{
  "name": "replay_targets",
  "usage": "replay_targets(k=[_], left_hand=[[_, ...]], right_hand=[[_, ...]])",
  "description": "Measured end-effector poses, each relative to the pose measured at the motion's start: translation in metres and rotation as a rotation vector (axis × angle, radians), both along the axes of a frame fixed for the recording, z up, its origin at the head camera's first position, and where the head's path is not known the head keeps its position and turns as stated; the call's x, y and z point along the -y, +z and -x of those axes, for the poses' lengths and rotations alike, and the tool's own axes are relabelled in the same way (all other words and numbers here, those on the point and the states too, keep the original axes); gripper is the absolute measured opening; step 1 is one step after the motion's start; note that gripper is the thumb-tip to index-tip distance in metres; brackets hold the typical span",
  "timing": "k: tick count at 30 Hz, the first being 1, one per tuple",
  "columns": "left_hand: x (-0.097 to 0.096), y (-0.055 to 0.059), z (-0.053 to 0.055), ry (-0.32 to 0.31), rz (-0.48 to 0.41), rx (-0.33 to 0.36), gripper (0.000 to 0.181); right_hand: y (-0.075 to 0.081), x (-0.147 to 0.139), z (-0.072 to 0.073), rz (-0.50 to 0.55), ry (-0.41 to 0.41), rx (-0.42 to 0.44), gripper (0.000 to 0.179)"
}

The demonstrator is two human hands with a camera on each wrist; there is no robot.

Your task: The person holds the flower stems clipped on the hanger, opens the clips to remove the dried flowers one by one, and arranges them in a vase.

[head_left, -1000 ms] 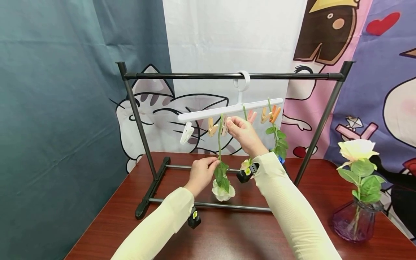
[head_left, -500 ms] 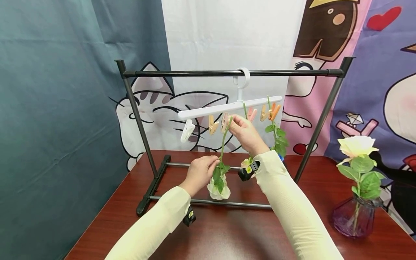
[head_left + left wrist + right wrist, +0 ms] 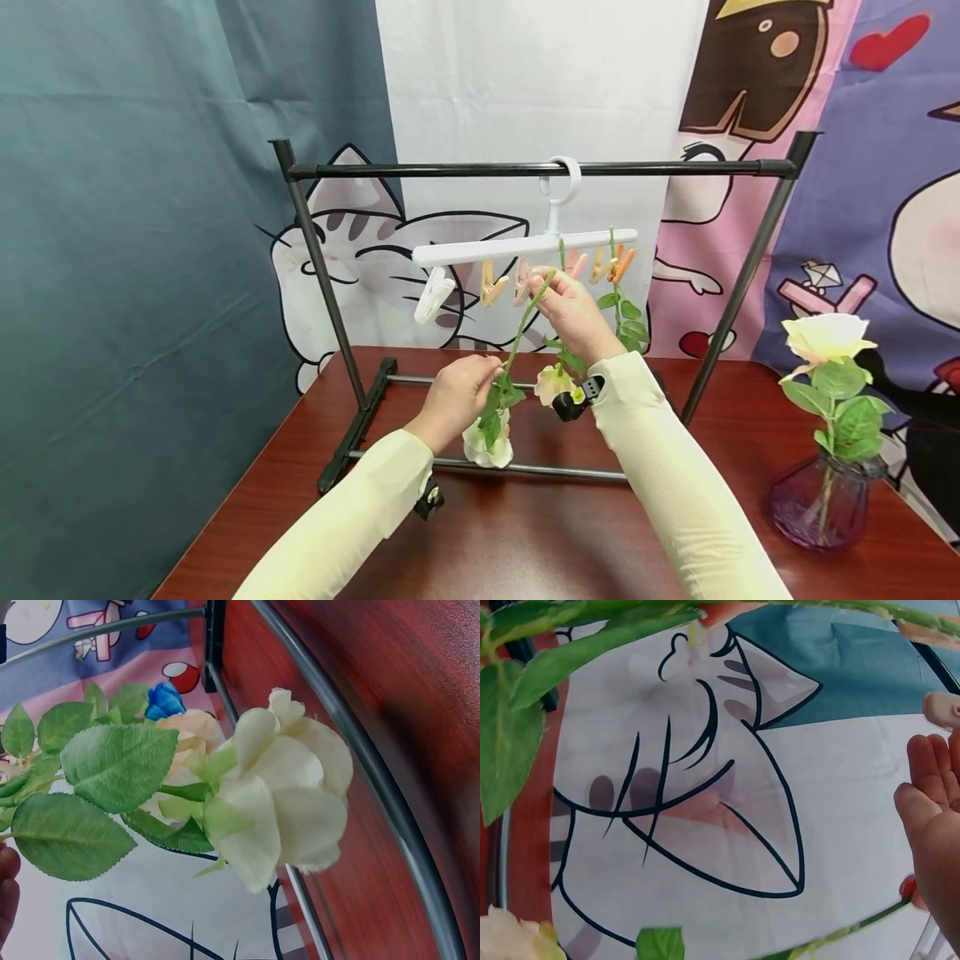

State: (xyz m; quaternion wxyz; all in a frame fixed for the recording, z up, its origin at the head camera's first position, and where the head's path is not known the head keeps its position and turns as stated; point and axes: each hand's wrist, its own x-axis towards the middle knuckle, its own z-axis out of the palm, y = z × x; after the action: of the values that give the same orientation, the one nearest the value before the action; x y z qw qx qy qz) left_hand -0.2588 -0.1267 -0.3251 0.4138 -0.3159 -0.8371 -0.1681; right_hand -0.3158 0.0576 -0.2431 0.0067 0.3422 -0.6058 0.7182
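White rose [image 3: 289,791] hangs head-down, its stem [image 3: 521,329] pinched by the left hand [image 3: 459,396]; the right hand [image 3: 573,315] pinches a pale clip [image 3: 521,281].

Reddish-brown table [image 3: 510,546], black metal rack [image 3: 450,170] standing on it, purple glass vase [image 3: 819,505] toward the right.

We find ourselves in an indoor corner dressed like a small staged set: a plain dark-teal fabric curtain [image 3: 135,292] and a cartoon-printed white, pink and purple cloth backdrop [image 3: 480,100] enclose a glossy reddish-brown wood-grain table [image 3: 540,550] bearing a black metal-tube rack [image 3: 420,171].
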Motion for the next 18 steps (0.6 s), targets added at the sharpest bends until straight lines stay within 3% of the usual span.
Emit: replay_targets(k=[8, 18], left_hand=[[0.002, 0.001, -0.001, -0.041, 0.020, -0.042, 0.008], [0.009, 0.008, -0.006, -0.084, 0.079, -0.121, 0.009]], right_hand=[[-0.013, -0.014, -0.008, -0.067, -0.064, 0.041, 0.013], [-0.041, -0.037, -0.027, -0.324, -0.177, -0.032, 0.035]])
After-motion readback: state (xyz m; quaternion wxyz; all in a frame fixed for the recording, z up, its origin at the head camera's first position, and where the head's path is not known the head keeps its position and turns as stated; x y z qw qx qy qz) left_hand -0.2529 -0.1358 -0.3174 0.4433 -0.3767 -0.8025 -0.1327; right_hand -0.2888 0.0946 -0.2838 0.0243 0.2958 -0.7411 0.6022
